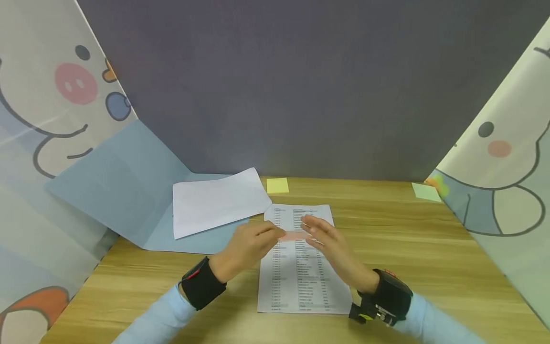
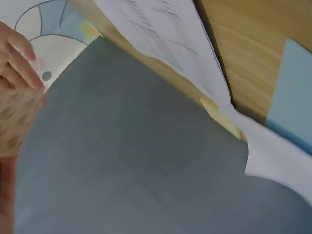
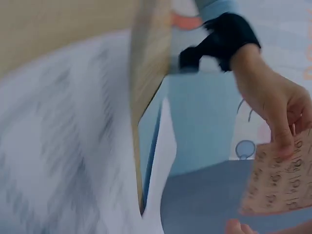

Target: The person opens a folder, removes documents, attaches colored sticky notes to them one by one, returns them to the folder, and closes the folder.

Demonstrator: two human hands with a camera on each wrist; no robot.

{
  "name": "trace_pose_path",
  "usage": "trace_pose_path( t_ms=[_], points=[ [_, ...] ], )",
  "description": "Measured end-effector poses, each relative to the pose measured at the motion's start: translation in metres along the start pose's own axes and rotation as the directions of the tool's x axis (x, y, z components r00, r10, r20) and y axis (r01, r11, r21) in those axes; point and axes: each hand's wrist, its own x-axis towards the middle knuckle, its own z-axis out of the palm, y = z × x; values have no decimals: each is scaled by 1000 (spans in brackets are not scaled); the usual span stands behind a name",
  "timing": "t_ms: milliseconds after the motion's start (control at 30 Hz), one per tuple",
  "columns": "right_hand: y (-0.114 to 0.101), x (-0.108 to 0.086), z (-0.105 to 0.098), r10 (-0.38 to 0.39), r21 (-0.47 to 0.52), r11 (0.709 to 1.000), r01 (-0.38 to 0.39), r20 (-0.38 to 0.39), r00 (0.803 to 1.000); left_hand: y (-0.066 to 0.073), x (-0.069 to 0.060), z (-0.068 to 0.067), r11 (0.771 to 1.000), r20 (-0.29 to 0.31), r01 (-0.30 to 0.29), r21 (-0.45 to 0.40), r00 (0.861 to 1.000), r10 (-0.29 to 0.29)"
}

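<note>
A dark panel (image 1: 326, 86) backs my wooden table (image 1: 429, 248). The blue folder (image 1: 120, 186) lies open with white paper (image 1: 219, 203) on it, the printed sheet (image 1: 309, 284) beside it. My right hand (image 1: 333, 246) has its fingers apart; my left hand (image 1: 253, 241) pinches the pink note (image 1: 294, 235) above the sheet (picked up, I judge, not yet set down).

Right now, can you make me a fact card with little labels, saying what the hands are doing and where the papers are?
Left hand: pinches a small pink paper slip with dark marks
Right hand: fingers extended near the slip's other end; can't tell if touching
Below hands: white printed paper sheet on a brown wooden table
Left side: open light-blue folder, plain white paper lying on it
Back middle: square yellow paper note
Back right: pale green paper note
</note>
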Motion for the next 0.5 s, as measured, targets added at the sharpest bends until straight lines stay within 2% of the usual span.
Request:
trace_pose_path(
  t_ms=[33, 100, 200, 267, 333, 367, 433, 500],
  points=[
    [-1, 1, 2, 69, 110, 992, -69, 4, 998, 0, 1, -2, 996, -48, -71, 48, 996, 74],
    [-1, 2, 6, 164, 283, 943, -174, 58, 985, 0, 1, -4, 975, -124, -191, 115, 971, 205],
    [-2, 4, 11, 225, 385, 886, -258, 129, 966, 0, 2, -6, 934, -175, -319, 162, 922, 345],
    [-2, 6, 12, 233, 406, 871, -276, 152, 960, 0, 2, -6, 920, -177, -360, 154, 906, 384],
    [-3, 7, 13, 243, 389, 878, -280, 143, 960, -1, 0, -6, 918, -171, -376, 128, 903, 394],
    [-4, 8, 13, 245, 378, 882, -281, 141, 959, -1, -1, -6, 922, -173, -372, 106, 906, 385],
    [-5, 8, 13, 254, 348, 893, -285, 135, 958, -3, -3, -4, 934, -186, -350, 65, 916, 356],
    [-6, 8, 12, 266, 323, 899, -295, 133, 955, -4, -6, -3, 951, -200, -307, 20, 931, 305]
  ],
)
